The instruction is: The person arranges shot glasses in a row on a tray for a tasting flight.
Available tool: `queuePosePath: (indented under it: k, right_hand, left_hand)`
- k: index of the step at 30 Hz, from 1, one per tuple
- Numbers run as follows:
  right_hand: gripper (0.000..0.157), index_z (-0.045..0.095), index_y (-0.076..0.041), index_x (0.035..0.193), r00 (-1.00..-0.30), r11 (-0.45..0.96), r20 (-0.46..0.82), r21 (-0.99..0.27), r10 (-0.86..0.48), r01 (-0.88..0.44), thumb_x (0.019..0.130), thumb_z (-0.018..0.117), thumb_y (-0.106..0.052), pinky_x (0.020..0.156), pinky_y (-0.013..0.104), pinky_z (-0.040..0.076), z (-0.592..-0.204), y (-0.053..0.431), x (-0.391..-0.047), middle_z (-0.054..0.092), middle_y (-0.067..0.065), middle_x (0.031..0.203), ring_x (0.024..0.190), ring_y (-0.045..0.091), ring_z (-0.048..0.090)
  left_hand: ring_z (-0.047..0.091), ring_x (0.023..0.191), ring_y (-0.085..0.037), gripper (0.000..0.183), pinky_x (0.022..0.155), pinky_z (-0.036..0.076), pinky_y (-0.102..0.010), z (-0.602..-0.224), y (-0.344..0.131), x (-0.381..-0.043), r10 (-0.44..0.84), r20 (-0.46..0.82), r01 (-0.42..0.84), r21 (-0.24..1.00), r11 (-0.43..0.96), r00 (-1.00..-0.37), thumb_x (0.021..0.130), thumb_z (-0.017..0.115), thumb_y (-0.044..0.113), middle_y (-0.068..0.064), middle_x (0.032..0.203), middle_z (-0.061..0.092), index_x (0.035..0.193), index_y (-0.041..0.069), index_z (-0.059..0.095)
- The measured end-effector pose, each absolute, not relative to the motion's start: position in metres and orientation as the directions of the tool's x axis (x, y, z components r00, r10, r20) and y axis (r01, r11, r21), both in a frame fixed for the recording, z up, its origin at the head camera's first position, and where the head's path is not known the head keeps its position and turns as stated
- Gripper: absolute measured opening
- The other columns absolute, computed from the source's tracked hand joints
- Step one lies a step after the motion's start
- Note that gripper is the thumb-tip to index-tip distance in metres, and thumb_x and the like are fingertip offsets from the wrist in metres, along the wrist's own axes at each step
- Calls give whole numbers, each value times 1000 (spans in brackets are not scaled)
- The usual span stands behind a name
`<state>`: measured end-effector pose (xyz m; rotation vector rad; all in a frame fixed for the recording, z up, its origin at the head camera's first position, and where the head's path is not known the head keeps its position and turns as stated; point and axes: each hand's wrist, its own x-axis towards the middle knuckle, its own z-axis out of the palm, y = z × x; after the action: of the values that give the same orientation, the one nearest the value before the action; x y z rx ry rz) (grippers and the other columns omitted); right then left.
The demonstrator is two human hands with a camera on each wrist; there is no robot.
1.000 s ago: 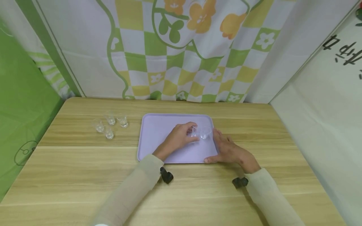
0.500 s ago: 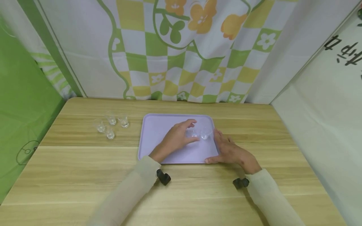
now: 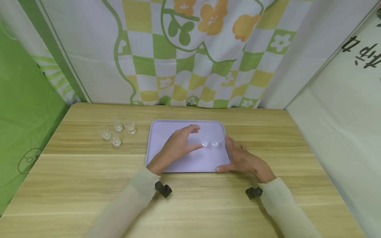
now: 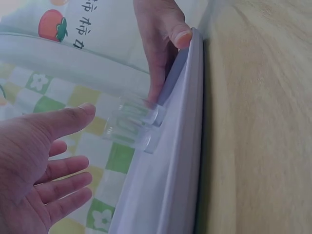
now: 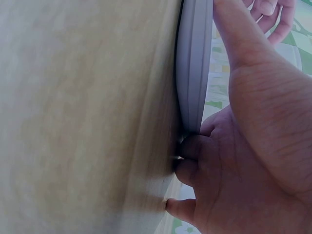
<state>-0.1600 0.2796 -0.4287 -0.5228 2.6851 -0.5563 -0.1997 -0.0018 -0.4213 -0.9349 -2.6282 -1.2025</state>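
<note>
Two small clear glasses stand side by side on the right part of a lavender tray: a left glass and a right glass. My left hand is over the tray, left of them, with thumb and fingers spread apart; in the left wrist view a gap shows between this hand and the glasses. At the tray's near right corner my right hand holds the rim, thumb on the front edge and fingers along the right side. The right wrist view shows its fingers bent against the tray's side.
Several more small clear glasses stand grouped on the wooden table, left of the tray. Behind the table hangs a checked curtain. Green cloth is at the left and a white sheet at the right.
My left hand has let go of the left glass and drawn back to the left, its fingers widening. That glass stays beside the other one. My right hand has kept its place on the tray.
</note>
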Motion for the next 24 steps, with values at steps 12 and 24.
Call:
queuePosePath:
  k: [12,24]
  right_hand:
    - [139,-9,10,158,-867,862,-280,-428,-412,-271,81,77,-68,118,71,4,-429,280,-160,-2,31,166,153,45,-2]
    - [139,-10,9,158,-865,858,-274,-431,-420,-279,81,77,-67,118,71,3,-428,280,-160,-3,30,166,153,45,-2]
  left_hand:
    - [64,118,-24,54,99,53,-38,-410,-26,-193,504,382,627,569,532,-775,90,83,23,-8,134,66,136,4,63]
    - [59,128,-27,52,108,48,-41,-408,-51,-187,489,384,619,550,560,-783,93,80,23,-11,137,64,137,3,62]
